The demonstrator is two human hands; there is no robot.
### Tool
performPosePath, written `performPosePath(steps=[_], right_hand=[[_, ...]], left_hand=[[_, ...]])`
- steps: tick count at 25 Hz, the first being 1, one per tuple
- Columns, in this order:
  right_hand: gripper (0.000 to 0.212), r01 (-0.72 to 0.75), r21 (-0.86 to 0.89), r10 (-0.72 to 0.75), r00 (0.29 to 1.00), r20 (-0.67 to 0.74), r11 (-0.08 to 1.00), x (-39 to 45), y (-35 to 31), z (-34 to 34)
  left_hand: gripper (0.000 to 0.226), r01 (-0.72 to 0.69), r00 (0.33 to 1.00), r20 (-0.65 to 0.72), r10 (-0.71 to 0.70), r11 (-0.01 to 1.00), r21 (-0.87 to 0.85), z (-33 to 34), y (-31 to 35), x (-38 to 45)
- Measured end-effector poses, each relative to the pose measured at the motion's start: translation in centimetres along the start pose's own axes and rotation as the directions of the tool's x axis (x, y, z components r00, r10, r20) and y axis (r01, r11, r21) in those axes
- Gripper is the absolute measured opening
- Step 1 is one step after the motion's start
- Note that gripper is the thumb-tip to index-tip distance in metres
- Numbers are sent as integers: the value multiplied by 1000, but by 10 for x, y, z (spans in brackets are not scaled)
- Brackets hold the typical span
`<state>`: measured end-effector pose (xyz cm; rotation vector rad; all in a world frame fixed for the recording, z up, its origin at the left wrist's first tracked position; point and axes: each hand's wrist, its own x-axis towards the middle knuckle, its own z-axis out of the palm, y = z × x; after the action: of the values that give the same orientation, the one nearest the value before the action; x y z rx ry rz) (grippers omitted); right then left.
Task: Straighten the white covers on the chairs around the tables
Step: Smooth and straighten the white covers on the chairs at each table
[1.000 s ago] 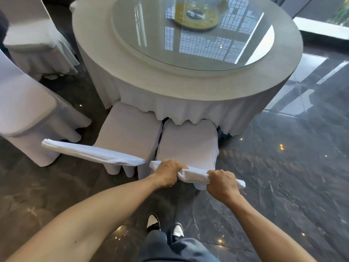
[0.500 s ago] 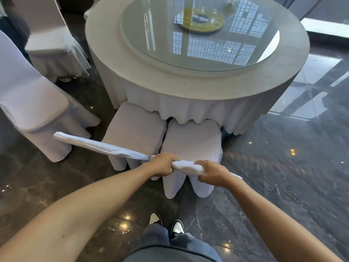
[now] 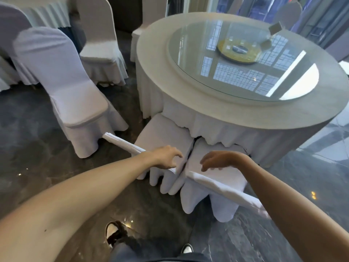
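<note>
Two chairs in white covers are tucked side by side under the round table point(image 3: 226, 115). The left chair point(image 3: 162, 135) and the right chair point(image 3: 224, 179) show me the top edges of their backs. My left hand point(image 3: 168, 157) hovers over the right end of the left chair's back top point(image 3: 122, 143), fingers spread, holding nothing. Over the right chair's seat my right hand point(image 3: 219, 160) hangs with fingers apart, just above that chair's back top point(image 3: 222, 188). A narrow dark gap separates the two chairs between my hands.
Another covered chair point(image 3: 64, 78) stands out on the dark glossy floor at the left, with one more point(image 3: 100, 44) behind it. A glass turntable point(image 3: 245, 72) lies on the table. My shoes point(image 3: 113, 233) are at the bottom edge.
Both hands have let go of the right chair's back top and now hang open above the chairs. The left hand moved over to the left chair. My view swung left.
</note>
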<state>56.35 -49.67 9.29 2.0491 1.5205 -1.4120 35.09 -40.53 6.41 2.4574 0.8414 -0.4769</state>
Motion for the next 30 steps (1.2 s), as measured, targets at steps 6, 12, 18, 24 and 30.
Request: performPosePath(steps=[6, 12, 18, 24, 30], right_hand=[[46, 31, -334, -74, 991, -116, 942, 64, -166, -20], [56, 39, -378, -121, 973, -195, 925, 120, -335, -40], [55, 118, -391, -230, 939, -254, 913, 186, -482, -66], [52, 156, -414, -250, 950, -185, 897, 299, -601, -106], [53, 166, -433, -281, 935, -216, 886, 418, -727, -187]], left_hand=[[64, 44, 985, -175, -10, 981, 191, -79, -156, -51], [68, 87, 950, -310, -38, 985, 146, -137, -312, -121], [76, 134, 892, -450, -50, 978, 157, -174, -455, -151], [80, 162, 900, -434, -49, 960, 227, -224, -601, -122], [81, 180, 912, -408, -41, 934, 309, -309, -763, -92]])
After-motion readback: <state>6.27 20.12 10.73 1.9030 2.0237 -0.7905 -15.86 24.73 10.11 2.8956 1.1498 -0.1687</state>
